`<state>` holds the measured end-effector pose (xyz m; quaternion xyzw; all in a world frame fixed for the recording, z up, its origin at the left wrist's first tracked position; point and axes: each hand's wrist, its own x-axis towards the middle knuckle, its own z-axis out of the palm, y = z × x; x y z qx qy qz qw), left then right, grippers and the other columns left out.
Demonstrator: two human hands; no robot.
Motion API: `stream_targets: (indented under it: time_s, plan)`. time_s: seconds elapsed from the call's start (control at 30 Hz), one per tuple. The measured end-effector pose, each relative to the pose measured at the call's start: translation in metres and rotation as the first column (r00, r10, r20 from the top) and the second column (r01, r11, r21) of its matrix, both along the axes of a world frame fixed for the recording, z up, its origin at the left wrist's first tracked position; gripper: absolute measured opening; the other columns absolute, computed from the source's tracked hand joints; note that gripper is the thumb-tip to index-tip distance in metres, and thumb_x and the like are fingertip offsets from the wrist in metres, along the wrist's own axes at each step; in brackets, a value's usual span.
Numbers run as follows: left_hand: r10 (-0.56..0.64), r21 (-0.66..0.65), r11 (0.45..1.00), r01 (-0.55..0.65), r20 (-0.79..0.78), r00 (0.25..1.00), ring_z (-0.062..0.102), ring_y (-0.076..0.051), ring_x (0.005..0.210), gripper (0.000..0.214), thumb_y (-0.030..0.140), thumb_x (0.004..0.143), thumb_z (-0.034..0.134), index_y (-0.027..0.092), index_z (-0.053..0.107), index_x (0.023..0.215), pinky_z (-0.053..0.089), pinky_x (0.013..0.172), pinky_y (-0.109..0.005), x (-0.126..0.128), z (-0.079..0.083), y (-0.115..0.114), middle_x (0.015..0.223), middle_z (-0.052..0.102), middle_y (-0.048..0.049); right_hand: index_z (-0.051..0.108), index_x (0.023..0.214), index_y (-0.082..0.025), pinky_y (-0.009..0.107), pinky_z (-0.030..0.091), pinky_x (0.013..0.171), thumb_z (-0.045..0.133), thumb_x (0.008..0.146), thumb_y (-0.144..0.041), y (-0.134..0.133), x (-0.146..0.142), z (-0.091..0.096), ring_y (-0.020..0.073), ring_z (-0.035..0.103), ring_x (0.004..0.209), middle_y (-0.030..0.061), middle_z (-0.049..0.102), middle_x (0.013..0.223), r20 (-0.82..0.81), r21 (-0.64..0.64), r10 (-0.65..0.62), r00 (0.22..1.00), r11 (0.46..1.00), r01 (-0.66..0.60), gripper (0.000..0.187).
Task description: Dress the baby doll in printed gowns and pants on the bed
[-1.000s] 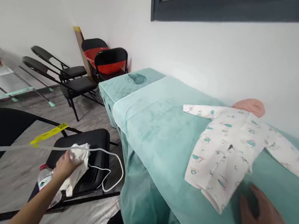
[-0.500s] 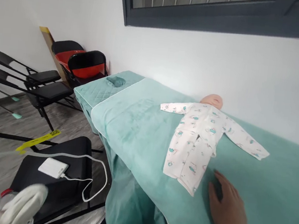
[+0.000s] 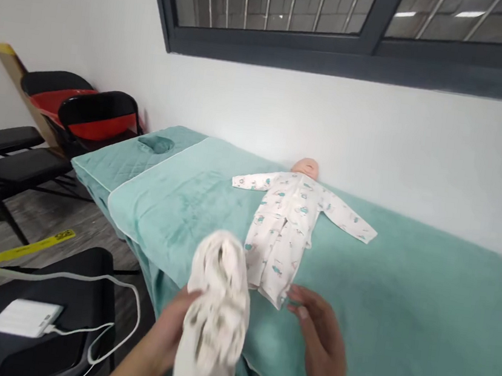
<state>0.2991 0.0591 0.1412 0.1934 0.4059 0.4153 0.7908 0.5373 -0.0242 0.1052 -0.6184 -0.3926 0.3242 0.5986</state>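
My left hand (image 3: 172, 328) is closed on a bunched white cloth (image 3: 216, 312), held up in front of the near edge of the teal bed (image 3: 401, 304); the cloth is blurred by motion. My right hand (image 3: 321, 343) hovers over the bed with fingers stretched out, just right of the cloth and near the feet of a baby doll (image 3: 290, 217). The doll lies on its back with arms spread, dressed in white patterned pyjamas, its head (image 3: 305, 167) toward the wall.
A black chair (image 3: 31, 338) at lower left carries a white power bank (image 3: 24, 317) with a white cable (image 3: 121, 312). Black and red folding chairs (image 3: 81, 115) stand at the bed's far end. A yellow tape strip (image 3: 24, 248) lies on the floor.
My left hand lifted the white cloth off the black chair and brought it up to the bed's edge. The view swung right and back from the doll; my right hand rose off the bed.
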Motion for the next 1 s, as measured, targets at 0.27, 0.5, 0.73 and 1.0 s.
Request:
stream_targets:
  time_s: [0.27, 0.5, 0.73, 1.0]
  plan:
    - [-0.029, 0.224, 0.975, -0.004, 0.143, 0.989, 0.071, -0.026, 0.1, 0.049, 0.031, 0.082, 0.069, 0.017, 0.063, 0.128, 0.054, 0.096, -0.038, 0.086, 0.045, 0.052, 0.108, 0.075, -0.0082, 0.034, 0.149, -0.04, 0.045, 0.04, 0.113, 0.07, 0.085, -0.039, 0.042, -0.025, 0.057, 0.0249, 0.041, 0.141, 0.0013, 0.037, 0.157, -0.158, 0.12, 0.259, 0.953, 0.963, -0.242, 0.074]
    - [-0.188, 0.293, 0.938, 0.187, -0.026, 0.982, 0.049, -0.028, 0.136, 0.057, 0.052, 0.085, 0.064, 0.025, 0.059, 0.135, 0.037, 0.116, -0.04, 0.098, 0.032, 0.02, 0.143, 0.057, -0.0078, 0.053, 0.137, -0.023, 0.048, 0.049, 0.104, 0.076, 0.074, -0.043, 0.073, -0.024, 0.073, 0.0307, 0.06, 0.123, 0.0092, 0.063, 0.133, -0.083, -0.015, -0.006, 0.997, 1.0, 0.005, 0.07]
    - [-0.292, 0.43, 0.834, 0.346, -0.189, 0.938, 0.046, -0.027, 0.139, 0.051, 0.048, 0.09, 0.06, 0.029, 0.056, 0.137, 0.035, 0.115, -0.043, 0.09, 0.027, 0.025, 0.147, 0.053, -0.0084, 0.062, 0.124, -0.02, 0.044, 0.055, 0.094, 0.074, 0.07, -0.04, 0.076, 0.025, 0.085, 0.0306, 0.065, 0.113, 0.0096, 0.07, 0.122, 0.095, -0.025, -0.27, 0.958, 0.962, 0.273, 0.058]
    - [-0.275, 0.381, 0.842, 0.383, -0.308, 0.911, 0.06, -0.027, 0.122, 0.048, 0.049, 0.081, 0.07, 0.02, 0.066, 0.119, 0.046, 0.104, -0.041, 0.09, 0.015, 0.043, 0.125, 0.069, -0.0117, 0.069, 0.117, -0.019, 0.04, 0.055, 0.08, 0.074, 0.069, -0.046, 0.048, 0.104, 0.114, 0.0315, 0.068, 0.1, 0.0114, 0.073, 0.111, 0.358, 0.027, -0.505, 0.786, 0.847, 0.531, 0.056]
